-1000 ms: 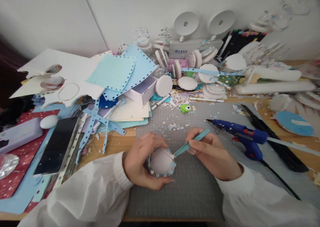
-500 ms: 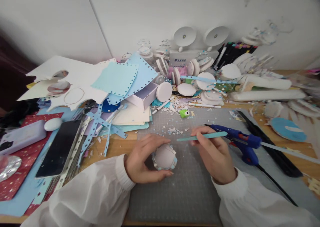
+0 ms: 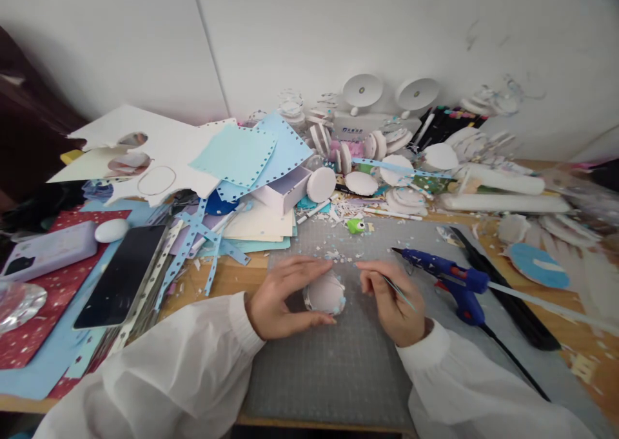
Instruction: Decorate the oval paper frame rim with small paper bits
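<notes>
On the grey cutting mat (image 3: pixel 333 374) lies a round white disc (image 3: pixel 325 293) with small white and blue pieces around its edge. My left hand (image 3: pixel 285 298) curls around its left side, thumb at the front and fingers at the back, holding it. To the right, my right hand (image 3: pixel 394 300) is closed on a thin teal tool (image 3: pixel 400 292), which slants down to the right across the fingers. Small star-shaped bits (image 3: pixel 337 256) are scattered behind the disc.
A blue glue gun (image 3: pixel 447 274) with its cord lies right of my right hand. Further back are a green frog-like item (image 3: pixel 355 225), an open box (image 3: pixel 285 191) and piled white discs. A phone (image 3: pixel 120 278) and papers lie left.
My right hand has turned, and the teal tool has swung from nearly level to slanting. The whole view has shifted a little. My left hand stays around the disc.
</notes>
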A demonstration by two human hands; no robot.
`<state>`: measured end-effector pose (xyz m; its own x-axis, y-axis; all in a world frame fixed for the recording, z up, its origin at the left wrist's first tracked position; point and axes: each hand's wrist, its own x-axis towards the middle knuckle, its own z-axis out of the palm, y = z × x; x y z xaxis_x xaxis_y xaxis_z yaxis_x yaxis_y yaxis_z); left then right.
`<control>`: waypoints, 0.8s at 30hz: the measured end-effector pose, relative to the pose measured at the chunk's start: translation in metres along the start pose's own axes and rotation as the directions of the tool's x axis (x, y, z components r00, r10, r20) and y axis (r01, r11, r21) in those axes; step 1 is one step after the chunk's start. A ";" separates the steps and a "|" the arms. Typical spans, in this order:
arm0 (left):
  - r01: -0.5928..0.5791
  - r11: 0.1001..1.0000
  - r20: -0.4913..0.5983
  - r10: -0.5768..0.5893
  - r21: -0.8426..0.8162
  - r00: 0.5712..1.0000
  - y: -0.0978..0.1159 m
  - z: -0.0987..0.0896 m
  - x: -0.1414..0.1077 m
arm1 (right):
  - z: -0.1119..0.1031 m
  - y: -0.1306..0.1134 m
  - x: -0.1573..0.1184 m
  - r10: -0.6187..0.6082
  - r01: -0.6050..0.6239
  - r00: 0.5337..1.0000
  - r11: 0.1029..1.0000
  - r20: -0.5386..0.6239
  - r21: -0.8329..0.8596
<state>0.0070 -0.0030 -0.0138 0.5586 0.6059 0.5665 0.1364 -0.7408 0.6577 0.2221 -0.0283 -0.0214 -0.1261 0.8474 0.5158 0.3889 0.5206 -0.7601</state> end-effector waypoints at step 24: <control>0.166 0.981 0.051 -0.172 0.100 0.984 0.004 0.001 0.000 | 0.008 -0.017 -0.001 0.399 -0.517 0.850 0.754 0.343 0.405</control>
<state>0.0083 -0.0062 -0.0114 0.5676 0.7086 0.4191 0.3085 -0.6551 0.6897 0.2083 -0.0373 -0.0123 -0.2653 0.9642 -0.0002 -0.0110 -0.0033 -0.9999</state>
